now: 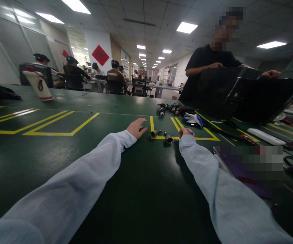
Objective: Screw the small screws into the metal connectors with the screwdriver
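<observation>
My left hand (135, 128) rests over the green table with its fingers stretched out and apart. A small metal piece (141, 128) shows under its fingers; whether it touches the hand I cannot tell. Two dark metal cup-shaped parts with narrow stems lie between my hands: the left part (155, 134) near a yellow tape line, the right part (168, 138) closer to me. My right hand (187, 132) is closed, fingertips pinched together low over the tape. A thin tip pokes out at its left side, too small to name.
Behind my right hand lie a white and blue glove (193, 119) and a heap of dark cabled parts (172, 108). A phone-like slab (245, 169) and a white bar (265, 136) are at right. A person (199, 67) handles a large black bag (217, 91). A paper cup (40, 86) stands far left.
</observation>
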`<state>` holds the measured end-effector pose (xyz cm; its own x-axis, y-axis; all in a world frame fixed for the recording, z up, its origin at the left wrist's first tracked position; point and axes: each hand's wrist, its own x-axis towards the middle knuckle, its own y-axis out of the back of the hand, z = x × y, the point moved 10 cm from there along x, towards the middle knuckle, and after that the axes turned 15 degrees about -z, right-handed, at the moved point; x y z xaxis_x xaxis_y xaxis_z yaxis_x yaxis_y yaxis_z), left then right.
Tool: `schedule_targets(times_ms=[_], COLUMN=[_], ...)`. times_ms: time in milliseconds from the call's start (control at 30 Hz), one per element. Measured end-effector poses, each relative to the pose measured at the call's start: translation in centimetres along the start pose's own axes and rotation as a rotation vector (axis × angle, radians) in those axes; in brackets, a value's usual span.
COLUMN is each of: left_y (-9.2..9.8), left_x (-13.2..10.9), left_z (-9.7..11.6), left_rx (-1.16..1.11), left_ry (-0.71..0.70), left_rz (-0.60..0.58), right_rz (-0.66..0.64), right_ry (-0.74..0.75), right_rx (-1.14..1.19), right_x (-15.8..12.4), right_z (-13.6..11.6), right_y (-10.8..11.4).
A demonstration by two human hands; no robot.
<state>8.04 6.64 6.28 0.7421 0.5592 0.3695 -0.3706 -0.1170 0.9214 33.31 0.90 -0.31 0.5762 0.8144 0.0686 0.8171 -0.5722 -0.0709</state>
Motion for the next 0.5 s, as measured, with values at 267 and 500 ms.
schedule_targets(times_ms=[267, 500], left_y=[-3.4, -2.5], left_x=[0.9, -0.3], left_z=[1.7, 1.7], left_rx=[0.012, 0.010], left_ry=[-0.189, -0.132], left_rz=[-0.279, -0.264], right_rz=[0.077, 0.028], right_ry=[-0.027, 0.029], right_rx=[0.035, 0.018], right_x=[-1.9, -3.4], right_z=[-0.9, -2.5], right_y=[0.0, 0.0])
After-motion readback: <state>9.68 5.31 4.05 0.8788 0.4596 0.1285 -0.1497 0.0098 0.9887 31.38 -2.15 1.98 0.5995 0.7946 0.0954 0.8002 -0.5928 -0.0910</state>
